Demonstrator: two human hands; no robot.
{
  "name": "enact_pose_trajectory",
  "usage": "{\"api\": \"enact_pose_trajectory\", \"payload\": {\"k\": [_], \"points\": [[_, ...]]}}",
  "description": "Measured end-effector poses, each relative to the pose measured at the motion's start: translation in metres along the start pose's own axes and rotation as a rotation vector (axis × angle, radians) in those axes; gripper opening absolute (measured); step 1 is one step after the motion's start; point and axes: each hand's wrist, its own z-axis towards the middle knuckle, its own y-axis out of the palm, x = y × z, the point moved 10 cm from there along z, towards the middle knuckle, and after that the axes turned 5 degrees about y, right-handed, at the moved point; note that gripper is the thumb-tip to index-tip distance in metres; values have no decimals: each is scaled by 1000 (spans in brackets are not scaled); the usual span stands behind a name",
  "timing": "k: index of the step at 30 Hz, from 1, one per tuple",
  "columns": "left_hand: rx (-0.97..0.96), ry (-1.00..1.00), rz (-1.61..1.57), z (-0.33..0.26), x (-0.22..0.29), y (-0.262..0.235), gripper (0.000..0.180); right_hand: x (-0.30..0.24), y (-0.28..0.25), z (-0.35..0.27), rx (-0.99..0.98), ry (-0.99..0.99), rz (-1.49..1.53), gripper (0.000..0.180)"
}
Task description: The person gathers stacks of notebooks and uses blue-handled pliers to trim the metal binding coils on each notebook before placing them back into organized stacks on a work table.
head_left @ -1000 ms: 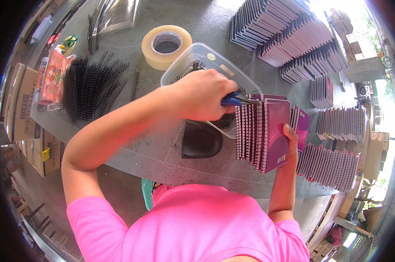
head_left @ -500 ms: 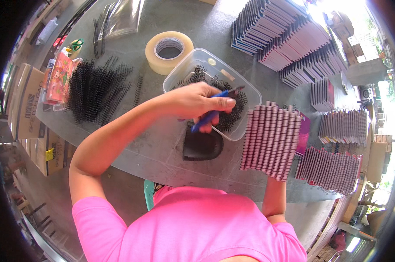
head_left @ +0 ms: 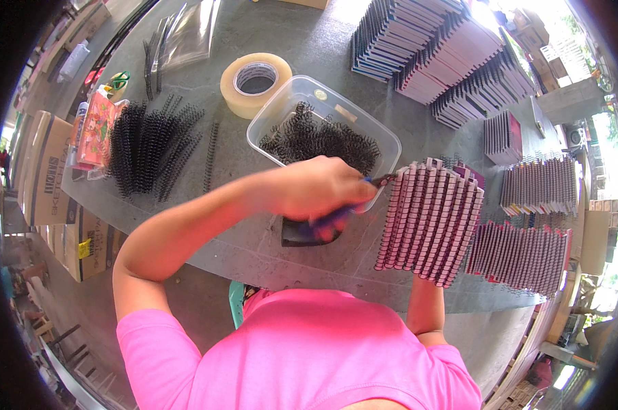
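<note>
My left hand (head_left: 326, 188) is closed round a pair of blue-handled cutting pliers (head_left: 336, 215), smeared by motion. Their dark jaws reach the upper left corner of a bundle of spiral-bound notebooks (head_left: 428, 222), at the end of a coil. This bundle has purple covers and its black coils face up. My right forearm (head_left: 427, 307) runs in beneath the bundle; the bundle hides my right hand, which holds it from below. Beyond my left hand stands a clear plastic tub (head_left: 254, 133) of short black coil pieces (head_left: 316, 137). A black object (head_left: 299, 234) lies partly under my left hand.
Tall notebook stacks (head_left: 446, 65) stand at the far right, with more coil-bound bundles (head_left: 517, 253) at the right edge. On the left lie long black coils (head_left: 148, 147) beside an orange-red packet (head_left: 96, 130). A tape roll (head_left: 237, 96) sits behind the tub.
My left hand and the pliers have moved right and nearer to me, from over the tub to the notebooks' corner. The notebook bundle has turned and tilted slightly.
</note>
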Motion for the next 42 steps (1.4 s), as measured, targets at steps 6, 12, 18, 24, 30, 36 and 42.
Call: {"api": "enact_pose_trajectory", "payload": {"k": [6, 12, 18, 24, 30, 36, 42], "points": [[444, 313, 909, -13, 33, -26, 33, 2, 6, 7, -44, 9, 13, 63], [-19, -110, -34, -12, -8, -1, 45, 5, 8, 8, -68, 23, 15, 64], [-70, -113, -326, -13, -4, 9, 42, 7, 10, 7, -80, 28, 12, 64], [200, 11, 271, -9, 10, -18, 38, 9, 13, 9, -84, 25, 16, 64], [216, 56, 575, -14, 26, -22, 41, 12, 19, 11, -141, 59, 79, 64], [32, -152, -138, -10, 5, -2, 52, 14, 5, 7, -121, 101, 71, 67], [-6, -191, -190, -6, -3, 0, 49, 12, -5, 5, -48, 91, -14, 70]]}}
